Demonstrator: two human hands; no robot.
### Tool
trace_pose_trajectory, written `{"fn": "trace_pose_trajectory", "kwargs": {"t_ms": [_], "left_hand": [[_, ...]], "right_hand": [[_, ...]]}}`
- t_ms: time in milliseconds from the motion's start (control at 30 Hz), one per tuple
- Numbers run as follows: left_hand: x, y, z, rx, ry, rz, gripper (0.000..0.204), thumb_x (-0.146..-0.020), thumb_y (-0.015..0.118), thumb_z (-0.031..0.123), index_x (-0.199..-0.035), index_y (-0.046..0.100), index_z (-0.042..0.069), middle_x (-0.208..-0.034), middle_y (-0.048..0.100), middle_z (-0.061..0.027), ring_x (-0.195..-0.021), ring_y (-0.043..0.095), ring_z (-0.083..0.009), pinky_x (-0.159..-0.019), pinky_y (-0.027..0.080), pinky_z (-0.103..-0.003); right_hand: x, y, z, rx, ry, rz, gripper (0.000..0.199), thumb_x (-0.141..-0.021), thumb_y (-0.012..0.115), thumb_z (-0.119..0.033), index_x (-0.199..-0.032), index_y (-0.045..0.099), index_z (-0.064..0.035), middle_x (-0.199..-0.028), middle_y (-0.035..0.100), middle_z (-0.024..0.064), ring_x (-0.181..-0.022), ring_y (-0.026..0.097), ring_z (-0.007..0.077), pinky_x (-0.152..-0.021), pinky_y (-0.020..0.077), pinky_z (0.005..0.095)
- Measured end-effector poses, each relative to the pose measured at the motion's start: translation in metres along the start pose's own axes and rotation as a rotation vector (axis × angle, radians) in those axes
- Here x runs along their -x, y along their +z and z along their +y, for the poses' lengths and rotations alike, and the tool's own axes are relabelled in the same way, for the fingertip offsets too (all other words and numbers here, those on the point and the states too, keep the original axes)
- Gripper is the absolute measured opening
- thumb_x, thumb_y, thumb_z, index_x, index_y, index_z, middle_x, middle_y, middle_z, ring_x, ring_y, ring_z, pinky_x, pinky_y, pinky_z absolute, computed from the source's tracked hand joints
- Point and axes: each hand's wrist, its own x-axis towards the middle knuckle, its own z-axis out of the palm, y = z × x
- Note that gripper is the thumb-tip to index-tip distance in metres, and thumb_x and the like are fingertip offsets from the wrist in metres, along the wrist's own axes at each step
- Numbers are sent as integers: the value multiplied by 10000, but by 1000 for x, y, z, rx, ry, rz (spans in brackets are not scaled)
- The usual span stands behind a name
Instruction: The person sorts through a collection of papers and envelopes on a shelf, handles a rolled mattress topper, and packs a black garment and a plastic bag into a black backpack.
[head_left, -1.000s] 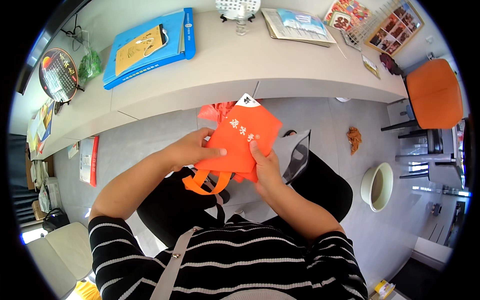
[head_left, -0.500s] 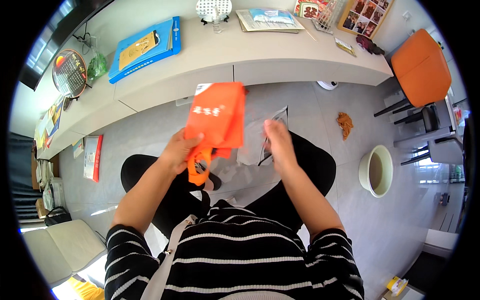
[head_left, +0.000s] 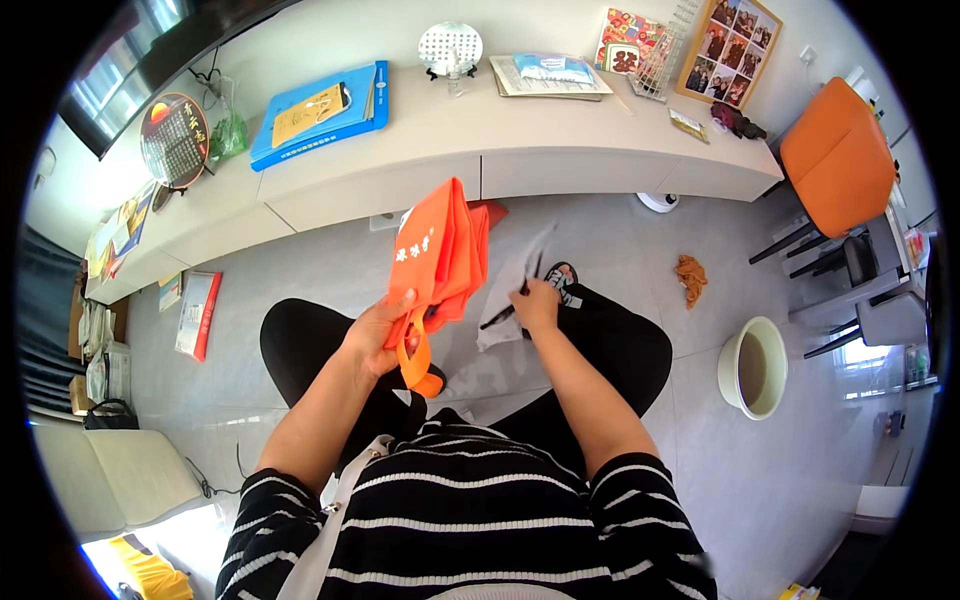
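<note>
Bright, even daylight; strongest at the window [head_left: 120, 70] upper left. Floor [head_left: 600, 240] shows soft sheen, faint shadows. Sharp centre; bench [head_left: 560, 120] edges bow; black rim.

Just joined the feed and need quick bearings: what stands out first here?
A folded orange tote bag held up at centre in the left hand, above the lap. Beside it, the right hand grips a grey bag on the knee. An orange chair stands at upper right, a pale bucket on the floor below it.
</note>
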Motion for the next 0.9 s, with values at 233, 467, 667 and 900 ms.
{"fn": "trace_pose_trajectory", "kwargs": {"t_ms": [233, 467, 667, 900], "left_hand": [[0, -10, 3, 309, -131, -189, 238, -900, 586, 246, -982, 574, 23, -799, 645, -130, -538, 569, -206, -439, 522, -319], [-3, -22, 0, 16, 181, -225, 456, -870, 650, 198, -1221, 471, -32, -1138, 591, -156, -980, 622, -254, -835, 543, -365], [23, -25, 11, 113, 139, -325, 486, -877, 644, 210, -1236, 454, -57, -1157, 578, -173, -1040, 602, -267, -914, 519, -396], [41, -56, 21, 281, 122, -359, 501, -820, 692, 171, -1221, 494, -55, -1166, 588, -163, -1058, 597, -272, -951, 474, -393]], "right_hand": [[26, -12, -52, -450, -79, -317, 244, -795, 671, -212, -866, 678, 22, -708, 655, 135, -621, 617, 209, -594, 464, 320], [52, -32, -103, -504, -282, -262, 192, -786, 644, -101, -932, 683, 17, -777, 680, 146, -672, 635, 189, -635, 484, 309], [61, -69, -169, -717, -442, -380, 210, -820, 592, -21, -1024, 617, 24, -883, 671, 71, -795, 581, 100, -709, 461, 260], [67, -58, -202, -836, -475, -554, 182, -861, 578, 20, -1039, 618, 27, -952, 658, 33, -869, 595, 92, -754, 479, 249]]}}
